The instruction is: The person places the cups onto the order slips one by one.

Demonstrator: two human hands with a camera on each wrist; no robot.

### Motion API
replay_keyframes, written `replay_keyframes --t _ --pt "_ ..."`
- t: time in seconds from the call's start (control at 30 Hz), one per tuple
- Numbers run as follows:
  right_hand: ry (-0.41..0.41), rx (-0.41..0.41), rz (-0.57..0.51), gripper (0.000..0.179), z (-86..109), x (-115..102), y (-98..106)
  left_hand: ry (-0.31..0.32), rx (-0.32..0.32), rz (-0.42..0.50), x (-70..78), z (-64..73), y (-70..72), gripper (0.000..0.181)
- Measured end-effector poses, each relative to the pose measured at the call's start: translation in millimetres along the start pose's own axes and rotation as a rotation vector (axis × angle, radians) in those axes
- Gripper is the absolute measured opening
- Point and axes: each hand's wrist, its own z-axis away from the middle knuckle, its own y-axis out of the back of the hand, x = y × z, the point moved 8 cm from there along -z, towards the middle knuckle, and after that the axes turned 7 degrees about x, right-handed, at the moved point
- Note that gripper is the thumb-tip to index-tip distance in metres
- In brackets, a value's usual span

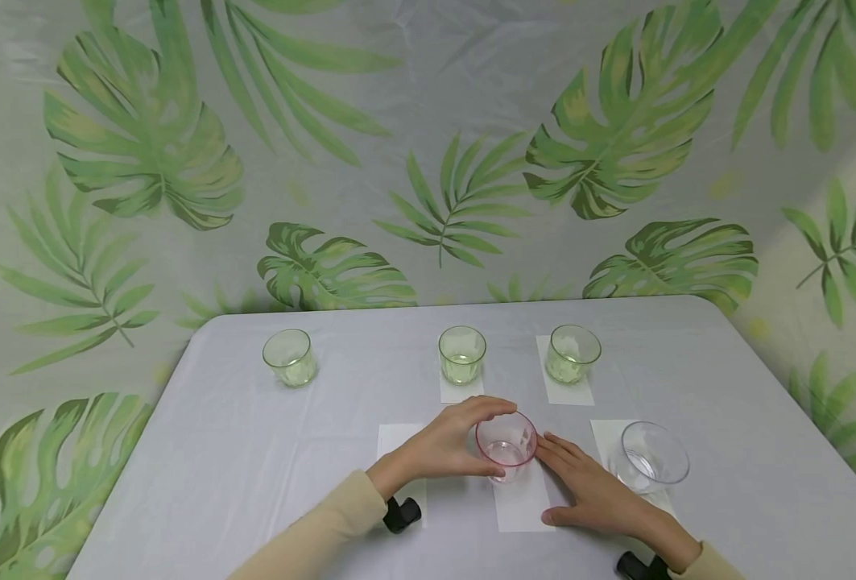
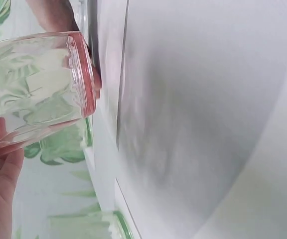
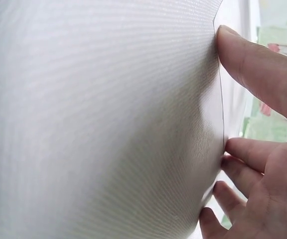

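Note:
My left hand (image 1: 451,441) grips a clear glass with a pink rim (image 1: 506,441), thumb on the near side and fingers round the far side. It is over a white paper strip (image 1: 525,509); contact with the paper is hard to judge. In the left wrist view the same pink glass (image 2: 39,84) has its thick pink end toward the table. Right of the glass, my right hand (image 1: 587,491) lies spread, its fingers extended and the thumb apart. In the right wrist view, the right hand's fingertips (image 3: 233,144) touch down along a paper edge.
Behind stand three green glasses: one (image 1: 290,358) at left on the cloth, one (image 1: 461,354) at centre and one (image 1: 572,354) to its right, both on paper strips. A clear glass (image 1: 655,455) stands right of my right hand. Another paper strip (image 1: 399,435) lies under my left forearm.

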Motion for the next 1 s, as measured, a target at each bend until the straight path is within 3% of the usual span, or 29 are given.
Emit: replay_keyframes --t 0.3,0.43,1.0 --pt "-0.02 -0.011 -0.018 0.092 1.2 -1 1 -0.046 -0.059 -0.042 10.2 -5.0 -20.3 0.076" --pt "-0.042 -0.023 -0.033 0.095 1.7 0 1 -0.036 -0.078 -0.041 10.6 -5.1 -25.6 0.075" --pt "-0.028 0.006 -0.036 0.095 1.4 -2 2 -0.06 -0.129 -0.097 7.8 -1.2 -33.4 0.075"
